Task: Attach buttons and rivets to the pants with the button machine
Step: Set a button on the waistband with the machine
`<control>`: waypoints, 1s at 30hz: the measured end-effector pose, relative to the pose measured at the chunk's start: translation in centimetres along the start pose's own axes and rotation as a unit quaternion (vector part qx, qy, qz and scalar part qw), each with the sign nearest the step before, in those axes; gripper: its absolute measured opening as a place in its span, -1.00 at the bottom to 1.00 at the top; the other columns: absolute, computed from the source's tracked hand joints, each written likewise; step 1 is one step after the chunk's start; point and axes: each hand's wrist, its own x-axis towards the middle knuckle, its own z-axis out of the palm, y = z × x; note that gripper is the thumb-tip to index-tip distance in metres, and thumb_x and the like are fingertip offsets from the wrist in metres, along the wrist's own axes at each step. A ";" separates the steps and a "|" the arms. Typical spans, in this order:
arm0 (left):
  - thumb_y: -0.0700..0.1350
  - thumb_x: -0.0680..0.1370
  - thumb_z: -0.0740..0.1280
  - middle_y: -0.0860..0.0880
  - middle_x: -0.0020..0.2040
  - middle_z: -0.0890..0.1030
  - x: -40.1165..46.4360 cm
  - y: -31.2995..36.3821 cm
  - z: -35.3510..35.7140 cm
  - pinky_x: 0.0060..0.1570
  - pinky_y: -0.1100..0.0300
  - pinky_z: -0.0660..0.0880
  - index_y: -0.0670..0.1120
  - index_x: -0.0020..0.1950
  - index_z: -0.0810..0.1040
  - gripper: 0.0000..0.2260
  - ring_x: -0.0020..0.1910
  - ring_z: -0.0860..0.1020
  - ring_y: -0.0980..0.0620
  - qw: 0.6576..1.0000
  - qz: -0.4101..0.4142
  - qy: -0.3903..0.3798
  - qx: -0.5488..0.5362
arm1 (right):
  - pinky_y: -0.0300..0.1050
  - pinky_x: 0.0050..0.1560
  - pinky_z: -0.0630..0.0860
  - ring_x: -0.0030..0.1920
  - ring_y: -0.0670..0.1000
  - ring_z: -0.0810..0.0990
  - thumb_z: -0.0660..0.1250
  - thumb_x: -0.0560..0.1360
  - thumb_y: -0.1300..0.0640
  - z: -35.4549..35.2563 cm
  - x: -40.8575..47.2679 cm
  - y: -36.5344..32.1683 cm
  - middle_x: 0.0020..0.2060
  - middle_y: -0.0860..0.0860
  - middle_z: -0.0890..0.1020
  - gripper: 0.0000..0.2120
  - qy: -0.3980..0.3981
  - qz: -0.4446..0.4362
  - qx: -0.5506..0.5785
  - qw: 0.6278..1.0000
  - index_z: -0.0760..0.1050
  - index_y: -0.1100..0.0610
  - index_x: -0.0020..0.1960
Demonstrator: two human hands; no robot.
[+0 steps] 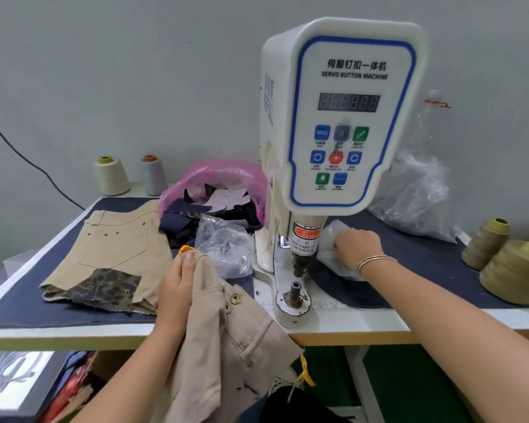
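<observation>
Reaching into a clear bag (pixel 336 254) right of centre, the right hand (pixel 358 246) is curled inside it; a single fastener should be drawn before the pants (pixel 226 337) are positioned under the button machine (pixel 342 117). The beige pants, two metal buttons (pixel 234 298) fitted, are pinched by the left hand (pixel 177 282) at lower centre.
</observation>
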 end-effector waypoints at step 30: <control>-0.04 0.69 0.06 -0.10 -0.20 0.54 0.0 -0.5 0.1 -0.18 0.21 0.36 -0.18 -0.02 0.48 -0.70 -0.24 0.46 0.09 0.998 0.028 0.006 0.048 | -0.11 -0.34 0.39 -0.38 -0.05 0.47 0.23 0.54 0.02 1.1 -5.2 5.8 -0.44 -0.04 0.53 -0.77 0.236 -0.106 0.350 0.901 0.56 0.05 -0.23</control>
